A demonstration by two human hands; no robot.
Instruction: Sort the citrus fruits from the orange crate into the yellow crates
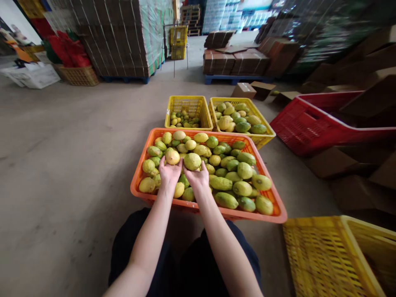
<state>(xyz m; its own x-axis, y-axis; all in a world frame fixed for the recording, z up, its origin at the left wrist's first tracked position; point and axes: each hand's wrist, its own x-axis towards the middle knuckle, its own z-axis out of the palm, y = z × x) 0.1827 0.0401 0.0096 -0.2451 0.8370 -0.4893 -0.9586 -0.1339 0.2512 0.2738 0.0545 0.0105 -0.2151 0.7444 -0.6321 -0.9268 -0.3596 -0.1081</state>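
Fruit in both hands, palms up. Our left hand point(168, 173) is grasping a small fruit point(172, 156), pale yellow, resting in the cupped palm with fingers curled round its sides. Our right hand point(198, 175) has a big fruit point(192, 161), green-yellow, same cupped hold. Hands are side by side, the two fruits close but apart.

Both are over the left half of the orange crate point(281, 216), which sits in front of our knees point(130, 231) and is full of loose fruit point(226, 200), green to yellow, mixed shapes (some round, some long). Can't tell whether the backs of our hands touch that load.

Behind the orange crate we have two more: the left yellow crate point(190, 105) with a low layer of smaller fruit point(185, 123), and the right yellow crate point(265, 141) with larger fruit point(243, 127) piled near the rim. Red crate point(292, 130) stands tilted to the right, cardboard around it. Near yellow crate point(315, 255) is at lower right (contents too dark to call). Further back on the floor point(77, 148): small box point(243, 90), then flat cartons point(219, 62) on a blue pallet point(221, 79).
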